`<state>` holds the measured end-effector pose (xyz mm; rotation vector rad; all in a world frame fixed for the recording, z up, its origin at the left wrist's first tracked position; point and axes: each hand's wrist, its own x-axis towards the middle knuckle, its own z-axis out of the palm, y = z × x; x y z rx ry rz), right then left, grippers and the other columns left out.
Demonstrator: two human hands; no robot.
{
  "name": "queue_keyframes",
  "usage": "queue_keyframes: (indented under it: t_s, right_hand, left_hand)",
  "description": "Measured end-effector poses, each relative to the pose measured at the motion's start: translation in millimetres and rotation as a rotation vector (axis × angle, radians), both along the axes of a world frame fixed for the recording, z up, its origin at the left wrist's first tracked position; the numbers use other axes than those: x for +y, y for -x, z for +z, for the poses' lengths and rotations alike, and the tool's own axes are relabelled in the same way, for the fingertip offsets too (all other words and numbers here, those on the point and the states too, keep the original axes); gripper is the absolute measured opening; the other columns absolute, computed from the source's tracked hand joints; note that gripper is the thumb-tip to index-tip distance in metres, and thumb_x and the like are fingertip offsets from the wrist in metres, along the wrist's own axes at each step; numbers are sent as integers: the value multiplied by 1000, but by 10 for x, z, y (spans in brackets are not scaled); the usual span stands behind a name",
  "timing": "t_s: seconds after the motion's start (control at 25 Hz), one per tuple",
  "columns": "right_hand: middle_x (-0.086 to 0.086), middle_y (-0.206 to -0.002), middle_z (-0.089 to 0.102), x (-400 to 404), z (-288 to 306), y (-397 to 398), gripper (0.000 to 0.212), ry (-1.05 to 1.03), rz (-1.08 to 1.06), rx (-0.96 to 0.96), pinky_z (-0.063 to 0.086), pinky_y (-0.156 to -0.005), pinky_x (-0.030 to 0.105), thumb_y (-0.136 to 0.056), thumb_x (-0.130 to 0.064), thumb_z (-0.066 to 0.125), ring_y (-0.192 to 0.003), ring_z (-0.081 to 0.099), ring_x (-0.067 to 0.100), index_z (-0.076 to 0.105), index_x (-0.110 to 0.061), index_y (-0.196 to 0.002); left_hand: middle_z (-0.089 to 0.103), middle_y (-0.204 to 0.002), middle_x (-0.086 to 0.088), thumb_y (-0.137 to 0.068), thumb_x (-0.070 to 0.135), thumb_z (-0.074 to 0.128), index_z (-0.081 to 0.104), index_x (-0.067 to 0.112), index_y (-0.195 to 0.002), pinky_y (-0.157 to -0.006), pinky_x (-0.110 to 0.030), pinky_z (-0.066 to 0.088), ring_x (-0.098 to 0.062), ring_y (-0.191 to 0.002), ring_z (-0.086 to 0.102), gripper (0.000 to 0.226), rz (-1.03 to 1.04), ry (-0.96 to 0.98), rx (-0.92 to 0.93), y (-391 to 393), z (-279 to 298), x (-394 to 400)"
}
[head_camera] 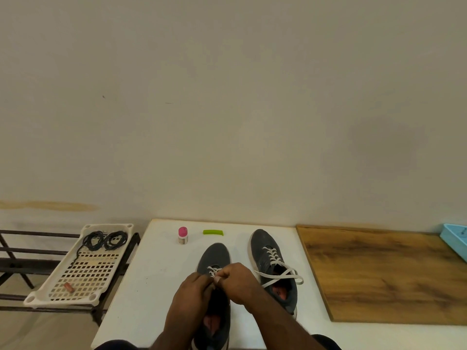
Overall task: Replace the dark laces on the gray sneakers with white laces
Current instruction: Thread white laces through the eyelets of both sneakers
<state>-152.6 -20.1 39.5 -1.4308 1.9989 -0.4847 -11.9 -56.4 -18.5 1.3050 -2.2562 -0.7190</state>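
Observation:
Two gray sneakers stand on the white table (156, 269), toes pointing away from me. The right sneaker (265, 248) carries a white lace (278, 271) whose loose ends cross over its opening. The left sneaker (214, 253) is partly laced in white near its toe. My left hand (193, 290) and my right hand (237, 281) meet over its tongue, both pinching the white lace (214, 271). The hands hide the lace ends and the upper eyelets. Two coils of dark laces (104, 239) lie in a white perforated tray (86, 271) to the left.
The tray rests on a dark metal rack (15, 263) left of the table. A small bottle with a pink cap (183, 235) and a green clip (213, 232) sit at the table's far edge. A wooden board (379, 276) lies to the right, with a light blue tray (454, 238) beyond it.

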Motion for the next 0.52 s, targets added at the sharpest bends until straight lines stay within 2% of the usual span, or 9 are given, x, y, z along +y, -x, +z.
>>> queue_keyframes:
  t_s: [0.12, 0.16, 0.24, 0.32, 0.4, 0.52]
  right_hand:
    - [11, -103, 72, 70, -5, 23, 23, -5, 11, -43, 57, -92, 35, -95, -23, 64, -89, 67, 20, 74, -12, -113]
    - [9, -98, 73, 95, -15, 21, 21, 22, -11, -62, 58, -89, 32, -95, -22, 65, -84, 66, 16, 75, -13, -111]
    - [2, -94, 73, 126, -16, -24, 19, 75, -44, -36, 56, -84, 22, -94, -20, 66, -80, 65, 11, 77, -16, -108]
    - [2, -102, 74, 133, 3, -98, 21, 101, -39, 45, 52, -85, 18, -95, -23, 63, -88, 66, 12, 77, -19, -110]
    - [7, -111, 72, 152, 14, -181, 25, 89, 33, 144, 50, -96, 25, -98, -23, 57, -100, 66, 19, 74, -16, -116]
    - [7, -132, 57, 336, -55, -351, 34, 81, 169, 296, 42, -103, 28, -99, -19, 54, -117, 57, 24, 62, -18, -133]
  left_hand:
    - [54, -96, 20, -99, 33, 55, 69, 31, -105, -76, -4, 34, -5, -86, 51, 15, -13, -23, -7, 13, 78, 9]
    - [54, -91, 21, -97, 33, 59, 67, 35, -98, -73, -5, 35, -6, -84, 53, 9, -7, -42, 0, 15, 114, 13]
    - [54, -86, 22, -95, 29, 63, 57, 41, -86, -70, -6, 37, -6, -83, 56, 16, 14, -99, 22, -7, 149, 8]
    - [57, -92, 19, -93, 22, 64, 57, 39, -89, -72, -8, 38, -5, -87, 57, 19, -6, -173, 18, -75, 184, -3]
    - [60, -97, 18, -93, 19, 63, 60, 36, -97, -78, -10, 40, -5, -90, 59, 18, -27, -227, 9, -139, 237, -24]
    - [68, -95, 16, -89, 18, 66, 65, 36, -94, -75, -9, 43, -3, -87, 63, 18, -34, -282, 67, -215, 292, -5]
